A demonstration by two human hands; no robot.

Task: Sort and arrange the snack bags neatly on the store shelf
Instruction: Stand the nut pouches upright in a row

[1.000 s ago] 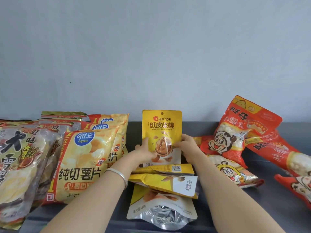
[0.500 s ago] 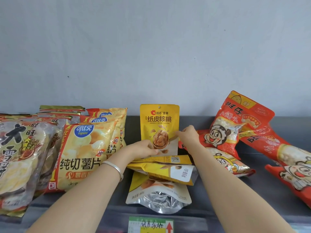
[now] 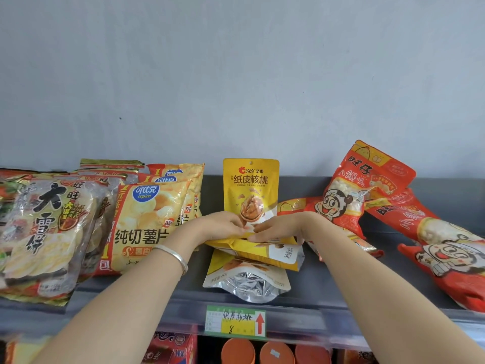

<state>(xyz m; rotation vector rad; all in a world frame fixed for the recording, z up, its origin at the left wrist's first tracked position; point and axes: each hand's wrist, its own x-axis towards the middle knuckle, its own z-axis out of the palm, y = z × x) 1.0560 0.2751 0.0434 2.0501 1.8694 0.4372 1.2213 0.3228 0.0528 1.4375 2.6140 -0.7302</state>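
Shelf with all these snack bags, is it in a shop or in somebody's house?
Most likely a shop. The shelf has a handwritten price tag on its front edge, and identical potato chip bags stand in a row.

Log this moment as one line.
left hand: rests on lying walnut bags | right hand: rests on same bags | upright walnut bag: standing behind hands

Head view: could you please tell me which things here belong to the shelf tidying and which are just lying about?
Part of the job:
left hand, right hand, upright walnut pouch, fallen walnut pouches, crisp bags, rice cracker bags, red bun bags, shelf.

Just lying about:
price label, orange lids below, bracelet.
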